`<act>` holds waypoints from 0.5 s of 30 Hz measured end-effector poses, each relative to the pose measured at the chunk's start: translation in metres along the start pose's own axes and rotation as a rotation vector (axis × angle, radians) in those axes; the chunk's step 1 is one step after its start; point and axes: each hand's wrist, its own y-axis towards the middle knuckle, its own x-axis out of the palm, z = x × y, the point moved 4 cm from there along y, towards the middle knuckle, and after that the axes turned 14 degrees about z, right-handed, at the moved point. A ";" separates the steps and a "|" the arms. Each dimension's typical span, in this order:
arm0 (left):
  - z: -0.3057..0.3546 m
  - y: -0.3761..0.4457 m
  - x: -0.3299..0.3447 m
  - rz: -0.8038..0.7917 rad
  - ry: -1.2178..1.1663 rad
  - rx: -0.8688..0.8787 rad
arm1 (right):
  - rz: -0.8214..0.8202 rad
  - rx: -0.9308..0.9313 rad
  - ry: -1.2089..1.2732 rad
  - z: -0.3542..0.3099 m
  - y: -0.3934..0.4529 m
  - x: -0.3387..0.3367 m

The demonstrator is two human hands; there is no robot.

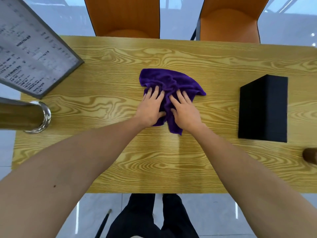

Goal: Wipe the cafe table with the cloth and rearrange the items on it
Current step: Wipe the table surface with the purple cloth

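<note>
A crumpled purple cloth (171, 83) lies near the middle of the wood-grain table (106, 152). My left hand (151, 109) presses flat on its left part, fingers spread. My right hand (186, 110) presses on its right part, fingers apart, thumb touching the fabric fold between the hands. A framed menu stand (34, 48) stands at the table's far left. A black box (264, 109) stands on the right side. A metal-rimmed cylinder (34, 117) sits at the left edge.
Two orange chairs (123, 16) (231, 19) stand at the far side of the table. A brown round object (310, 155) peeks in at the right edge. My legs and a dark stick show on the floor below the near edge.
</note>
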 end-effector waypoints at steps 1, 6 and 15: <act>0.001 -0.001 0.000 0.010 0.003 0.002 | 0.004 0.004 0.006 0.000 -0.001 0.000; 0.007 -0.017 0.003 0.021 0.013 0.004 | 0.002 0.004 0.028 0.000 -0.017 0.000; 0.036 -0.084 0.015 0.046 0.050 0.022 | -0.017 0.003 -0.012 0.029 -0.101 -0.006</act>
